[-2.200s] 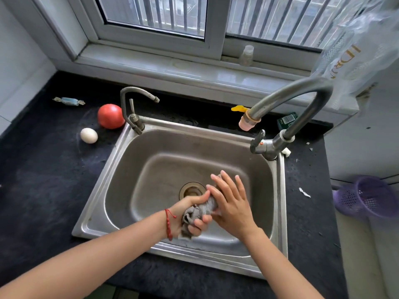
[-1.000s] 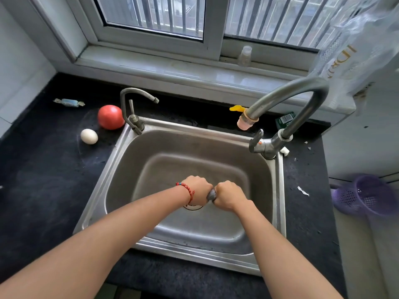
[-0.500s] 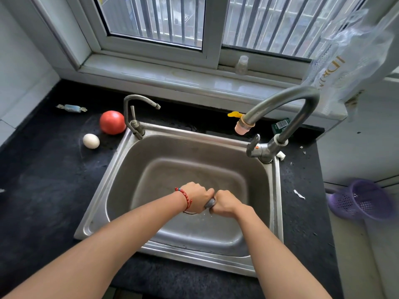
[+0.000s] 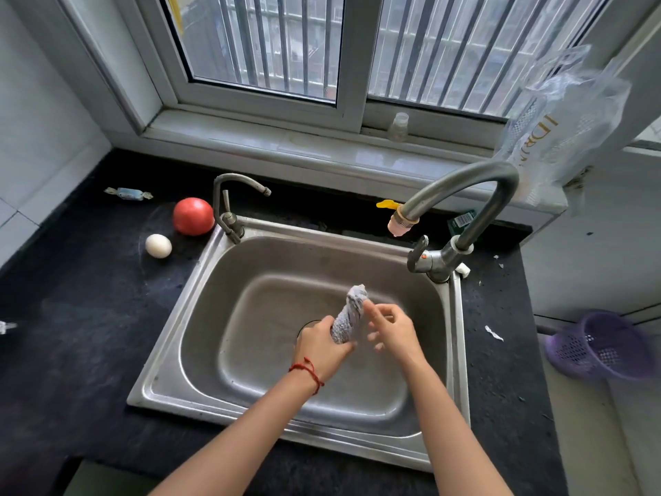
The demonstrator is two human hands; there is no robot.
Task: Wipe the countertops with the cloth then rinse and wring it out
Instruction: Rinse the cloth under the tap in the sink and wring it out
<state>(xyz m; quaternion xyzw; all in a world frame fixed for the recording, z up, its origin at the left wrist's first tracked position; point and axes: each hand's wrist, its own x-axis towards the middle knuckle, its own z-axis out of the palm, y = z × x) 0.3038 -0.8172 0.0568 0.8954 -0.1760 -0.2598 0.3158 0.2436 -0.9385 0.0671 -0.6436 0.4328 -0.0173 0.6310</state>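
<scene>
Over the steel sink (image 4: 200,316) I hold a grey cloth (image 4: 348,315) twisted into a tight roll that points up and away. My left hand (image 4: 322,345), with a red string at the wrist, is closed around the roll's lower end. My right hand (image 4: 391,329) is just to the right of the cloth, fingers spread and loose, with nothing in it. The big curved tap (image 4: 461,195) stands at the sink's far right corner with no water running from its spout. The dark countertop (image 4: 78,316) surrounds the sink.
A tomato (image 4: 193,216), an egg (image 4: 158,245) and a wrapped sweet (image 4: 128,194) lie on the counter left of the sink, near a small second tap (image 4: 232,205). A purple basket (image 4: 601,343) sits low at the right. A plastic bag (image 4: 561,119) hangs at the window's right.
Both fists were clenched on the cloth, wringing it over the drain. Now my right hand has let go and opened, and the twisted roll stands up out of my left hand.
</scene>
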